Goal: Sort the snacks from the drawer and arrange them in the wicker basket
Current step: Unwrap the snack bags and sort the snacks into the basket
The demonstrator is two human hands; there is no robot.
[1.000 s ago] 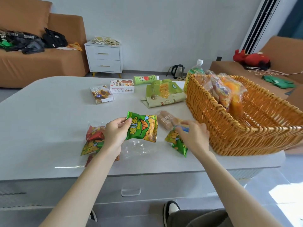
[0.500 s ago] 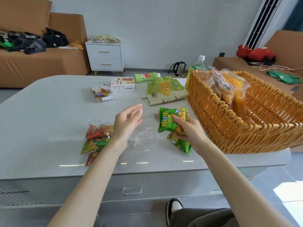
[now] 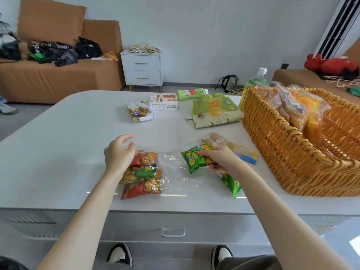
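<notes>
My right hand (image 3: 221, 158) grips a small green snack packet (image 3: 194, 157) just above the table, with a second green packet (image 3: 230, 184) lying under my wrist. My left hand (image 3: 118, 152) hovers with relaxed fingers over a clear plastic bag (image 3: 171, 168) that holds several small red and green packets (image 3: 141, 173). A brown bread-like pack (image 3: 220, 142) with a blue and yellow end lies behind my right hand. The wicker basket (image 3: 288, 152) stands at the right and holds several orange snack bags (image 3: 298, 112) at its far end.
Farther back on the grey table (image 3: 58, 143) lie two small snack boxes (image 3: 140, 112), a green tube (image 3: 191, 93) and green pouches (image 3: 214, 112). A green bottle (image 3: 255, 82) stands behind the basket. A closed drawer with a handle (image 3: 173, 231) sits below the table edge.
My left hand passed the green packet to my right hand, then moved left over the clear bag. My right hand now grips the packet low over the table.
</notes>
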